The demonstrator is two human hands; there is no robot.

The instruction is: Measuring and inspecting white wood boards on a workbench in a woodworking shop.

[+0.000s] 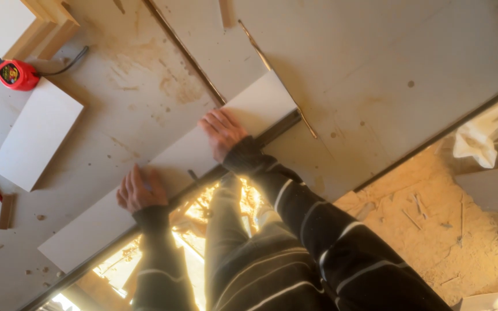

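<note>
Dusty workbench (145,98) fills most of the frame, sawdust floor at lower right. Both hands lie flat, fingers spread and gripping nothing, on a long white board (174,167) running diagonally across centre: left hand (140,189), right hand (221,131). Red tape measure (16,75) upper left.

The long board (168,173) under both hands looks like smooth, matt white laminate. The bench (376,75) beneath it is pale sheet wood, scuffed and stained brown, dusted with chips. A smaller panel (36,135) has the same matt white face. The tape measure (15,75) is glossy red plastic. Offcuts (47,26) show bare, raw timber. The sleeves (318,230) are dark knit cloth with pale stripes. The floor (433,230) lies rough with sawdust.
</note>
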